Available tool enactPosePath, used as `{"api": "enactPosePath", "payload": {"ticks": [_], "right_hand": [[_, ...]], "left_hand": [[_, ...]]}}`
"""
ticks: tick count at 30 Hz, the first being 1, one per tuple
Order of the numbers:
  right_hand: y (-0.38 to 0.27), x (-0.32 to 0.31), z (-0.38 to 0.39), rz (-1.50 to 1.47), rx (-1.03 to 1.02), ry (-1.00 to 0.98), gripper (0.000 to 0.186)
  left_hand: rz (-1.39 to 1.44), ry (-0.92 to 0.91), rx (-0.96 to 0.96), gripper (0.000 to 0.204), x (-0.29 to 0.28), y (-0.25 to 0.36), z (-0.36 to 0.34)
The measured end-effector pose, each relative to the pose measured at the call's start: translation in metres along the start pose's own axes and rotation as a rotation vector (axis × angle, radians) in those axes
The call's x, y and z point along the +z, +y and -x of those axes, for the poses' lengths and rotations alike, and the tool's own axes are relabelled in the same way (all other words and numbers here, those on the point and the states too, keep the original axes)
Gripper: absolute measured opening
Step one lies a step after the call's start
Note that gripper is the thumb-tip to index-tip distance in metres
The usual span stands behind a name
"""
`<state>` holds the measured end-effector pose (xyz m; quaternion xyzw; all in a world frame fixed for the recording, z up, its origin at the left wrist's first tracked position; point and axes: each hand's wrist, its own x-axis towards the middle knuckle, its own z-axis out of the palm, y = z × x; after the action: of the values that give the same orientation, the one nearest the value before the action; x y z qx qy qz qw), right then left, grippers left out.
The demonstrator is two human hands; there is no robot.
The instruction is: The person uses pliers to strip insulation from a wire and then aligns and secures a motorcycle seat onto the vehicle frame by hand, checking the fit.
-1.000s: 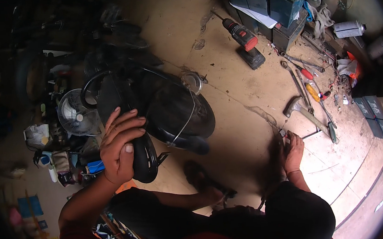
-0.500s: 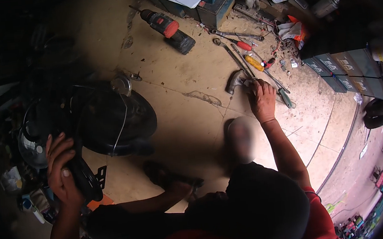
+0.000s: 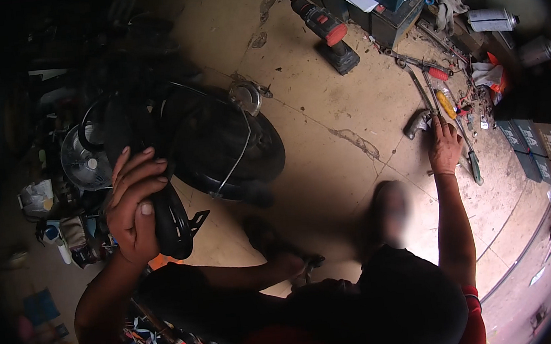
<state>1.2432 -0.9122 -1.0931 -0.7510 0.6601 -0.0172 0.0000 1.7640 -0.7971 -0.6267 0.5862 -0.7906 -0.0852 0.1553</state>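
At the left, my left hand lies against a black curved, fender-like part with a slotted bracket. Its fingers bend over the part's side and its thumb lies along it. Behind stands a large black rounded housing with a wire loop and a round clear lamp. My right hand reaches down to tools on the floor, fingertips closed together beside a hammer head and the lower ends of long wrenches. What its fingers hold, if anything, is hidden. Close by lie a yellow-handled screwdriver and a green-handled one.
A red and black cordless drill lies on the floor ahead. Battery boxes stand at the back, and more boxes at the right. Spray cans lie far right. My dark-clad knee rises between my arms.
The view has swung left, so the scene sits further right. My right hand stays beside the hammer head, and my left hand stays on the black part.
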Motion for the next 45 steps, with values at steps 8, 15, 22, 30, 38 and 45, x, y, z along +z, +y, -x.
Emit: {"api": "enactPosePath", "payload": {"ticks": [8, 15, 22, 30, 38, 45], "right_hand": [[0.044, -0.012, -0.015, 0.0, 0.087, 0.174, 0.064], [-0.049, -0.047, 0.094, -0.531, 0.006, 0.064, 0.061], [-0.101, -0.073, 0.202, -0.645, -0.124, -0.2, 0.061], [-0.097, -0.019, 0.234, -0.654, 0.031, -0.244, 0.059], [-0.099, -0.071, 0.198, -0.666, -0.04, -0.249, 0.056], [-0.094, -0.053, 0.208, -0.709, -0.031, -0.164, 0.051]], "left_hand": [[0.003, -0.012, -0.017, 0.034, 0.003, -0.002, -0.001], [0.001, -0.019, -0.021, 0.037, 0.001, -0.001, 0.002], [-0.011, -0.015, -0.016, 0.04, 0.001, -0.004, 0.002], [0.028, 0.01, 0.01, 0.041, 0.004, -0.005, -0.002], [-0.066, -0.147, 0.018, 0.044, -0.013, -0.02, 0.021], [-0.069, -0.166, 0.03, 0.048, -0.012, -0.046, 0.029]]}}
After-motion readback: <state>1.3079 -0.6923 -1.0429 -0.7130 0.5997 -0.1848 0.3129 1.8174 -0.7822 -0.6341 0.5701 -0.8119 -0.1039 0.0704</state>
